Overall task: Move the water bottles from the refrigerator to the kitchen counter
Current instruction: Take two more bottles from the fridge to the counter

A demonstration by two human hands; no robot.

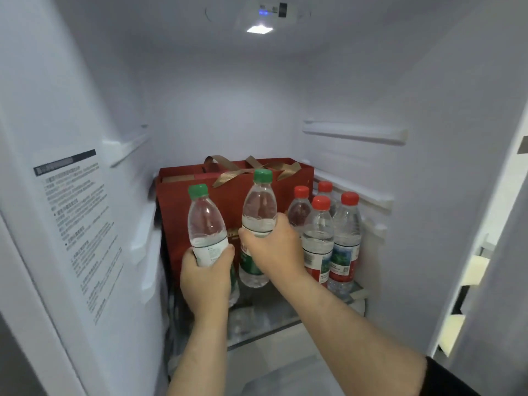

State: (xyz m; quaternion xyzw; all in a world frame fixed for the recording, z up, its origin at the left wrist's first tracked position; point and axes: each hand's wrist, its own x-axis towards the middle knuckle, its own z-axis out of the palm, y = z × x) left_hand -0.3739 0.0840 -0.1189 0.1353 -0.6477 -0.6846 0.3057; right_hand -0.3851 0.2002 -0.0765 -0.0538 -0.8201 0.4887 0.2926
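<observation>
Left hand (206, 277) is curled round the left green-cap bottle (206, 224), right hand (273, 248) round the right green-cap bottle (259, 208). Both bottles sit inside the refrigerator (228, 110), probably just off the shelf (285, 320). Best bet is pulling straight back, clear of the red-cap bottles (320, 235).

SUPPORT: glass shelf (263, 315) | LEFT: red gift bag (174, 212), upright, base hidden, probably resting on it | RIGHT: four red-capped bottles (318, 235), upright, clustered

Bright ceiling lamp (259, 29), soft cool light, blurred, warped edges
</observation>
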